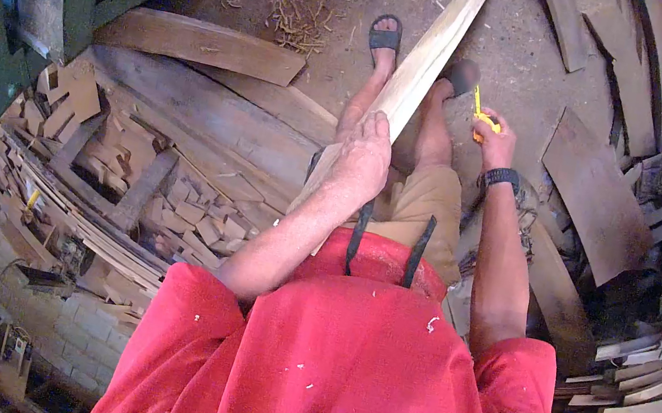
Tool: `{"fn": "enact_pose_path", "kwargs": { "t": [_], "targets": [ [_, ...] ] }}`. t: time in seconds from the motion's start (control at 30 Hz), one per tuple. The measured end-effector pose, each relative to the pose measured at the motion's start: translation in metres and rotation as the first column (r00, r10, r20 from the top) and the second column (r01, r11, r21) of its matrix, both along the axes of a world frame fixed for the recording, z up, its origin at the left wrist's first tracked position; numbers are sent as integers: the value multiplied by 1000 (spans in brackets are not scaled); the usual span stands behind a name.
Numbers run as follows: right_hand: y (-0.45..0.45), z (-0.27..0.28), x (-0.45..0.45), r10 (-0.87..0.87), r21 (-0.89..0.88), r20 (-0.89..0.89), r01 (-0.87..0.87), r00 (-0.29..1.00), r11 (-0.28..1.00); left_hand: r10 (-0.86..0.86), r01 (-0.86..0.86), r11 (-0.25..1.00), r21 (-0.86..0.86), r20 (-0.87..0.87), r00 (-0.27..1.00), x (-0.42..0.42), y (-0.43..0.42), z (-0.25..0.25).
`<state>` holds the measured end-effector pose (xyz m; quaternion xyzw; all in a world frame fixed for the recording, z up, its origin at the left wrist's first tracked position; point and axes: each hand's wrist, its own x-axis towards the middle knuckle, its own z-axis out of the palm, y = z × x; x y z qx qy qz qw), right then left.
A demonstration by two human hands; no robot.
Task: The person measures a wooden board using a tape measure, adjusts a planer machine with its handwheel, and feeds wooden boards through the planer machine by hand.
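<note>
1. Closest is the person's bright red cloth shirt (378, 346), at six o'clock, flecked with pale shavings.
2. The long, pale, tapering wooden board (431, 57) runs from centre toward one o'clock; the left hand (363, 161) lies over it, though I can't tell whether it's clasping.
3. At two o'clock, the right hand (498, 140) grasps a small yellow tape measure (486, 126), blade partly out.
4. I'd judge the board stiff, fairly weighty, perhaps splintery: best held mid-length by both edges. The tape looks light, its blade bendy; take the case.

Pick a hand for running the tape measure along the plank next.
Right, probably: the right hand holds the yellow tape measure, blade partly out, beside the plank. The left hand rests on the plank.
</note>
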<state>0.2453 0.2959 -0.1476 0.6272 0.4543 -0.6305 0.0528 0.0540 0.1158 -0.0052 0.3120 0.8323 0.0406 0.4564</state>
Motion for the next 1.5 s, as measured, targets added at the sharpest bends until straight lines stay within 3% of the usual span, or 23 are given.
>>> {"fn": "enact_pose_path", "kwargs": {
  "t": [0.07, 0.17, 0.27, 0.4, 0.5, 0.63, 0.7, 0.77, 0.83, 0.9, 0.97, 1.13, 1.2, 1.3, 1.5],
  "targets": [
    [1, -2, -2, -4, 7, -12, 4, 1000, 1000, -38, 45, 993, -105, 63, 997, -3, 4, 4],
    [6, -9, -13, 10, 48, 7, -11, 1000, 999, -110, 108, 991, -76, -22, 994, 5, 3, 2],
    [19, -34, -23, 272, 197, 51, -276, 961, 941, -188, 184, 982, -45, -135, 973, 18, 1, -3],
    [29, -57, -49, 260, 64, 27, -261, 965, 963, -195, 190, 981, -48, -118, 974, 19, -4, -8],
    [36, -80, -63, 295, 103, -10, -292, 956, 951, -129, 129, 992, -3, -6, 992, -1, -7, -6],
    [48, -88, -78, 255, 137, 62, -261, 965, 955, 153, -152, 988, -24, 194, 969, -27, -7, -8],
    [54, -97, -85, 302, 171, 137, -322, 944, 931, 94, -100, 995, 18, 217, 972, -32, -9, -7],
    [54, -107, -89, 309, 174, 72, -317, 948, 932, 105, -101, 995, -27, 253, 962, -34, -8, -5],
    [60, -97, -103, 471, 148, 41, -471, 881, 869, 134, -115, 990, -85, 280, 950, -35, -3, -4],
    [55, -113, -106, 484, 176, -26, -473, 875, 864, 129, -106, 989, -103, 260, 957, -34, 0, -2],
    [52, -120, -110, 655, 168, 26, -649, 756, 742, 140, -114, 987, -114, 261, 955, -33, 3, 1],
    [56, -141, -100, 667, 207, -20, -649, 745, 732, 171, -148, 984, -99, 283, 944, -37, 10, 5],
    [60, -141, -96, 706, 280, -13, -675, 708, 682, 190, -100, 956, -277, 323, 927, -38, 13, 6],
    [64, -135, -95, 649, 148, -79, -635, 756, 758, 119, -57, 973, -226, 273, 954, -33, 8, 5],
    [64, -131, -98, 634, 138, -84, -621, 769, 771, 116, -47, 971, -235, 288, 951, -38, 16, 9]
  ]
}}
